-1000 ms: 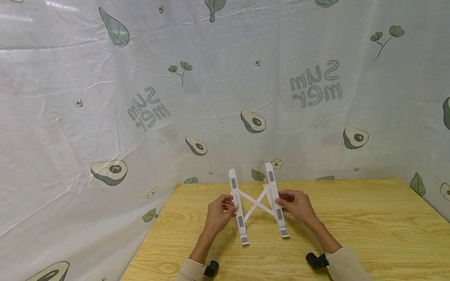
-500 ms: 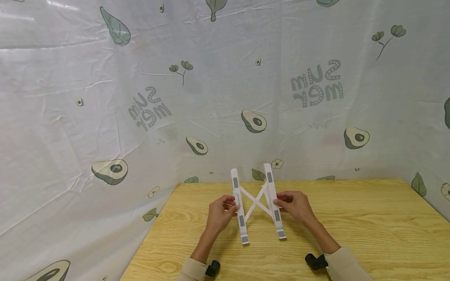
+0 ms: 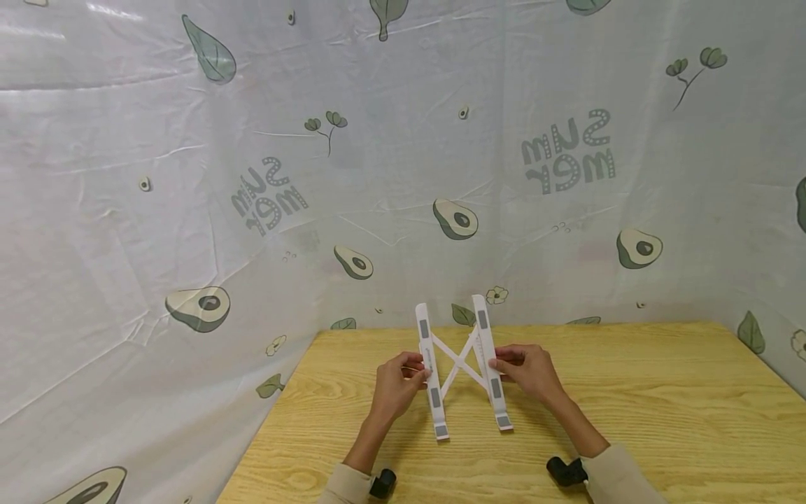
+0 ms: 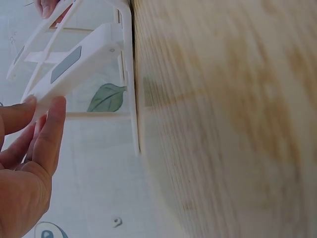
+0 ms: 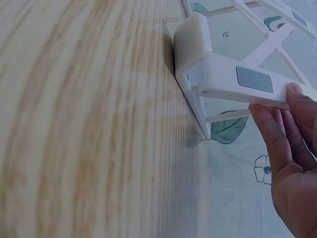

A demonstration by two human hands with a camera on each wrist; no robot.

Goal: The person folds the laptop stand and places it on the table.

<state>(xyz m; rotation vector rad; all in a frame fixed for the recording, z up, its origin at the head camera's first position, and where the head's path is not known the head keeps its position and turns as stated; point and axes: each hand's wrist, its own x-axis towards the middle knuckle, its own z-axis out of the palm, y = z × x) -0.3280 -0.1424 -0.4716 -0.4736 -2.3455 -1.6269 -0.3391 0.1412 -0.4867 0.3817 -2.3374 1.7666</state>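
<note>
A white folding laptop stand (image 3: 462, 362) with grey pads stands unfolded on the table, its two long arms joined by an X-shaped brace. My left hand (image 3: 395, 385) pinches the left arm between thumb and fingers, about halfway along. On the other side my right hand (image 3: 530, 372) grips the right arm the same way. The left wrist view shows the left hand (image 4: 34, 158) with thumb above and fingers below the white arm (image 4: 74, 64). In the right wrist view, the right hand (image 5: 292, 144) holds its arm behind a grey pad (image 5: 254, 79), near the raised front lip (image 5: 192, 42).
The wood-grain table (image 3: 630, 392) reaches back to a pale curtain (image 3: 390, 175) printed with avocados and leaves. Black wrist-worn cameras, one at the left cuff (image 3: 382, 483) and one at the right cuff (image 3: 567, 470), sit low over the table.
The two arms of the stand have come slightly closer together, the left one shifting right and the right one shifting left. Both hands keep their hold and move with them.
</note>
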